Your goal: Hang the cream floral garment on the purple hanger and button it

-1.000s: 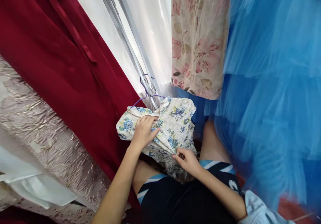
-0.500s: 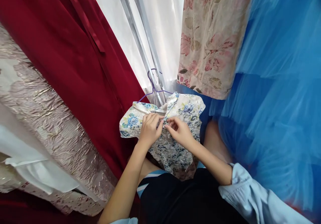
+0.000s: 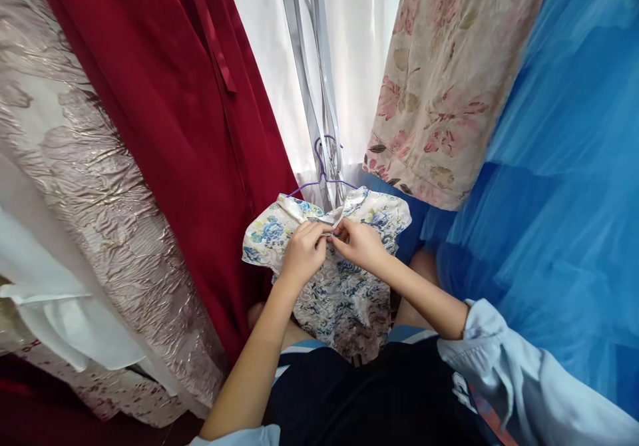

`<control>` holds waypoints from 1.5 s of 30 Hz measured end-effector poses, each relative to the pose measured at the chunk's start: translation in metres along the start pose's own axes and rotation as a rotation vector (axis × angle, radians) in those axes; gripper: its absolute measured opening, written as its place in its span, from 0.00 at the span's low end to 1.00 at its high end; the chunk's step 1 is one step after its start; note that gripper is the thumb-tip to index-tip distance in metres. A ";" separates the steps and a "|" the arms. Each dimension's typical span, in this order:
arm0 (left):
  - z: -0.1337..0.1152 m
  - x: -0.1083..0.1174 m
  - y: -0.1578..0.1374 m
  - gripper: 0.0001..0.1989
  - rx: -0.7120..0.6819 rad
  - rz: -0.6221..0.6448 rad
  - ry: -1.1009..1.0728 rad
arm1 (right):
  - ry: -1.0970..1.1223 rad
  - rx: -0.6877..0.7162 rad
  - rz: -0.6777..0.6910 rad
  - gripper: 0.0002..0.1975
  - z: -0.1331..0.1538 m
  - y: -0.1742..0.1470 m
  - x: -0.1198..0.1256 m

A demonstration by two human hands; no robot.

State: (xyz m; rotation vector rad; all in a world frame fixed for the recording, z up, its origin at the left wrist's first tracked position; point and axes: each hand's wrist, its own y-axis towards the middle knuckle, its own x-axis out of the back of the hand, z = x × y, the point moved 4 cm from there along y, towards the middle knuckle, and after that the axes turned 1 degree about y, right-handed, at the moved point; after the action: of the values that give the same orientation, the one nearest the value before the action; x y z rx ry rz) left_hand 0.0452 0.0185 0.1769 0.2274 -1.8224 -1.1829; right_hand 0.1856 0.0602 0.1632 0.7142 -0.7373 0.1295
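Observation:
A small white garment with blue flowers (image 3: 344, 286) lies on my lap, still on a thin purple hanger (image 3: 322, 170) whose hook sticks up behind it. My left hand (image 3: 302, 256) and my right hand (image 3: 357, 245) meet at the garment's collar, fingertips pinching the cloth close together just below the hanger. The exact spot they pinch is too small to make out.
Hanging clothes crowd around: a dark red dress (image 3: 164, 100) and a pale metallic dress (image 3: 94, 186) on the left, white sheer fabric (image 3: 279, 80) ahead, a pink floral dress (image 3: 444, 80) and a big blue tulle skirt (image 3: 559, 186) on the right.
My right hand rose from the garment's lower edge to the collar, joining the left hand there. The view has tilted upward a little.

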 end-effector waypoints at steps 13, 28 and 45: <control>-0.003 -0.025 -0.037 0.10 0.304 -0.353 -0.109 | 0.898 -0.220 0.241 0.11 -0.005 -0.001 -0.009; -0.016 -0.046 -0.037 0.07 0.393 -0.101 -0.163 | 1.099 -0.285 -0.041 0.12 0.018 0.053 0.015; -0.007 0.028 0.062 0.07 0.062 -0.166 0.020 | 0.984 -0.188 -0.057 0.11 0.010 0.047 0.020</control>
State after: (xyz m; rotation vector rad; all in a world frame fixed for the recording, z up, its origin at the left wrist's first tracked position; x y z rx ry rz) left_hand 0.0537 0.0302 0.2434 0.4313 -1.8525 -1.2344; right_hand 0.1788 0.0872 0.2073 0.4084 0.2123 0.3242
